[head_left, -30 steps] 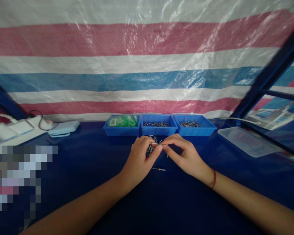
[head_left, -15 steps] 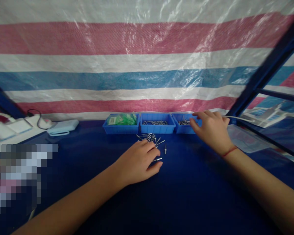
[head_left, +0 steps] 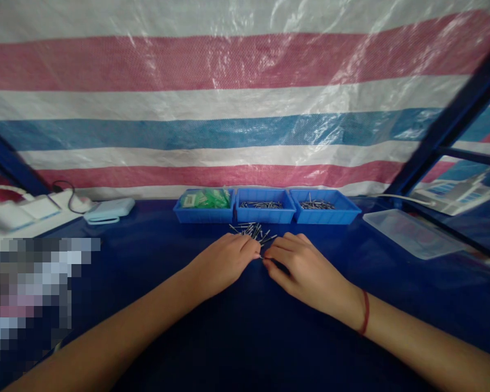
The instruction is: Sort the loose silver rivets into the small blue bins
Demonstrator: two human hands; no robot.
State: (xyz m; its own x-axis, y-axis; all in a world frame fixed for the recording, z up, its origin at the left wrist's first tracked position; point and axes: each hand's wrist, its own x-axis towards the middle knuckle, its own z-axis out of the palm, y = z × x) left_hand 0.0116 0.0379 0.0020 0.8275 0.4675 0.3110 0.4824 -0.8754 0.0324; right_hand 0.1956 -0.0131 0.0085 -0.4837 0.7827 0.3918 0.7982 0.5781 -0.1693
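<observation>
Grips of left hand and right hand pinch one slim metal rivet, judged light, stiff and slippery, best held by its shank.

Silver rivets, loosely heaped, lying crisscross

Rivets silver; bins blue; tabletop navy; sheet striped red, white, blue.

Near frame centre, you had loose rivets before the middle bin, more rivets inside it and the right bin, a bag in the left bin.
</observation>
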